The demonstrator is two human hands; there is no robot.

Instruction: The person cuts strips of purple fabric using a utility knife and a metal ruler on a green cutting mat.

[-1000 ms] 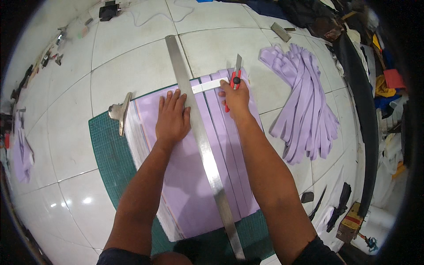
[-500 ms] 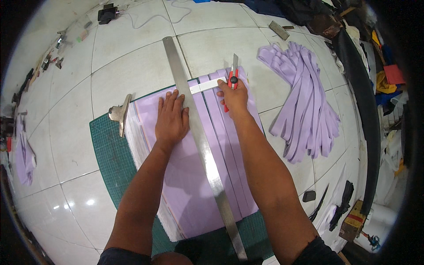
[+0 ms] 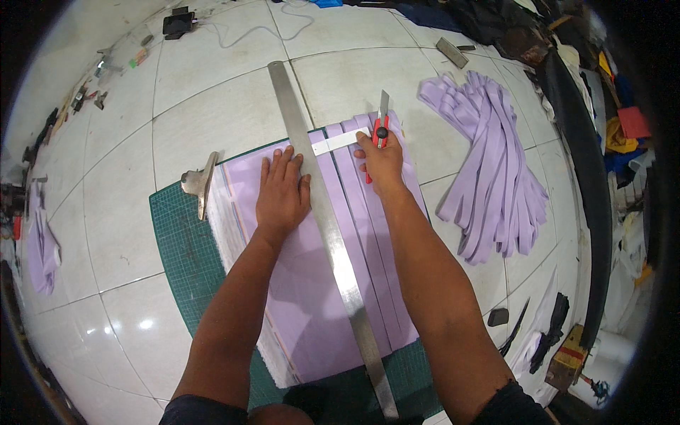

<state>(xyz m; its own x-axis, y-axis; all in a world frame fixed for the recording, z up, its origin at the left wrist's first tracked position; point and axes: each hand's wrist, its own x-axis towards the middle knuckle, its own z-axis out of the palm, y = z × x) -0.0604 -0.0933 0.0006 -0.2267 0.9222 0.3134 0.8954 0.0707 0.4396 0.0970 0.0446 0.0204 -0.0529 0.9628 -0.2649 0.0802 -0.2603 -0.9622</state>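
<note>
Lilac fabric (image 3: 312, 283) lies in a stack on a green cutting mat (image 3: 177, 241), its right part cut into long strips. A long metal ruler (image 3: 333, 241) runs across it from far to near. My left hand (image 3: 283, 191) rests flat on the fabric, fingers stretched, its fingertips by the ruler's left edge. My right hand (image 3: 382, 163) is closed round a red utility knife (image 3: 380, 131), blade out and pointing away. Its thumb also presses a short white measuring strip (image 3: 340, 142), which reaches left to the ruler. A metal clip (image 3: 202, 184) grips the fabric's far left corner.
Cut lilac strips (image 3: 489, 170) lie heaped on the tiled floor to the right. Beyond them are a grey block (image 3: 451, 52) and a long black roll (image 3: 588, 191). Black scissors (image 3: 513, 329) sit near right. More lilac cloth (image 3: 42, 244) is at far left.
Both hands, the ruler and the fabric keep their places relative to one another. The whole scene has shifted slightly right and down in the picture.
</note>
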